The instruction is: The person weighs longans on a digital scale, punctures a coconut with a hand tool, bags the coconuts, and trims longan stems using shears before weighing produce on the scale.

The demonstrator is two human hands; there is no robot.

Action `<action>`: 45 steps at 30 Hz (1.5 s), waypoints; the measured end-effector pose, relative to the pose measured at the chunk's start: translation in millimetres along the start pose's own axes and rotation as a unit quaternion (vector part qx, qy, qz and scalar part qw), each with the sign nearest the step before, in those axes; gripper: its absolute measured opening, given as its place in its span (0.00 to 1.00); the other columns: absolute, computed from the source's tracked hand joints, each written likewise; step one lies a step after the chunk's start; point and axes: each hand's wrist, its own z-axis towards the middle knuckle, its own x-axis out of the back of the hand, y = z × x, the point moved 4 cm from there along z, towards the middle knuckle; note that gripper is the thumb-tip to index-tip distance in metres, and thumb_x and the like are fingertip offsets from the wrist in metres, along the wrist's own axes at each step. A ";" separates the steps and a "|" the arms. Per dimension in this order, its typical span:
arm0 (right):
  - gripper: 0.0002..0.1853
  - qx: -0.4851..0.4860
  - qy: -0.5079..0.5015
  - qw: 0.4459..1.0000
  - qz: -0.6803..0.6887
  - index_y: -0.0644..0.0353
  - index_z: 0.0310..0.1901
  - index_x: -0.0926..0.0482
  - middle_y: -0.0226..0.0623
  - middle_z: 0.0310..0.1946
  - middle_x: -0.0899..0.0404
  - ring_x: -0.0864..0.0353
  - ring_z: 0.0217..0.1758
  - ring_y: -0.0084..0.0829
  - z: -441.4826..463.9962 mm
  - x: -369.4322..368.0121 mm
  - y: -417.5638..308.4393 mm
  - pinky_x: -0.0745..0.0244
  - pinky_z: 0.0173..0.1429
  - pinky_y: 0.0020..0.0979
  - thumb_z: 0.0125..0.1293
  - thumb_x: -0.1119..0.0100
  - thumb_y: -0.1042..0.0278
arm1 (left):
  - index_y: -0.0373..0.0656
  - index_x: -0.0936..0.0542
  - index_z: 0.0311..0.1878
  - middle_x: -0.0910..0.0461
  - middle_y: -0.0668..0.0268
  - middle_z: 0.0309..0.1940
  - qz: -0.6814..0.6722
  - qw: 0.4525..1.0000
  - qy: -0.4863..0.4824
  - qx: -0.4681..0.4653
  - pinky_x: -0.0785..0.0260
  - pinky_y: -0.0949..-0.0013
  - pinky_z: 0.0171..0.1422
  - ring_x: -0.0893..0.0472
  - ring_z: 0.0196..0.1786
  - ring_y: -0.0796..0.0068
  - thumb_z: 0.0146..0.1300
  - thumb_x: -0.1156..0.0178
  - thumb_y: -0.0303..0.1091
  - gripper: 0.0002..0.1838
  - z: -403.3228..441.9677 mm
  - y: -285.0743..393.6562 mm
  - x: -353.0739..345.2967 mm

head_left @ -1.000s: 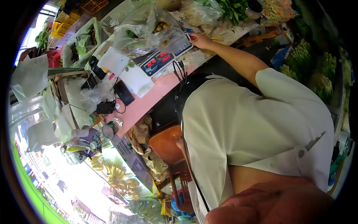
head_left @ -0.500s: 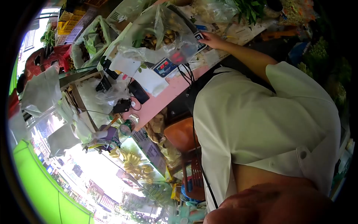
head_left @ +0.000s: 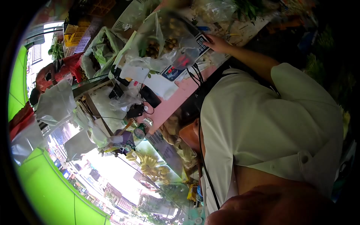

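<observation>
My right hand (head_left: pixel 218 44) reaches across the counter to the dark keypad (head_left: pixel 203 42) of a digital scale. Its fingers are stretched out at the keys and hold nothing. Beside the keypad, a big clear plastic bag (head_left: pixel 147 33) with small round brownish produce and some green leaves covers most of the scale. The scale's blue panel with red lit digits (head_left: pixel 172 72) shows at the bag's near edge. My left hand is out of sight.
On the pink counter (head_left: pixel 167 108) lie a dark phone-like slab (head_left: pixel 150 96), white paper (head_left: pixel 164 87) and black cables (head_left: pixel 195 75). Green plastic bags (head_left: pixel 105 48) stand beyond. A jar (head_left: pixel 141 130) is near the counter's corner, above bananas (head_left: pixel 148 163). Leafy greens (head_left: pixel 253 8) lie farther off.
The view has shifted, so the counter items sit slightly farther right and lower. My right hand stays by the keypad, with more of its keys showing.
</observation>
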 end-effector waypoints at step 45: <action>0.10 0.586 0.251 0.771 0.014 0.60 0.54 0.20 0.32 0.47 0.17 0.18 0.49 0.24 -155.4 82.2 -476.4 0.22 0.53 0.28 0.76 0.43 0.68 | 0.36 0.19 0.55 0.15 0.58 0.43 -0.172 0.983 -0.067 -0.018 0.22 0.65 0.35 0.14 0.39 0.65 0.72 0.41 0.38 0.17 81.0 -41.1 -65.8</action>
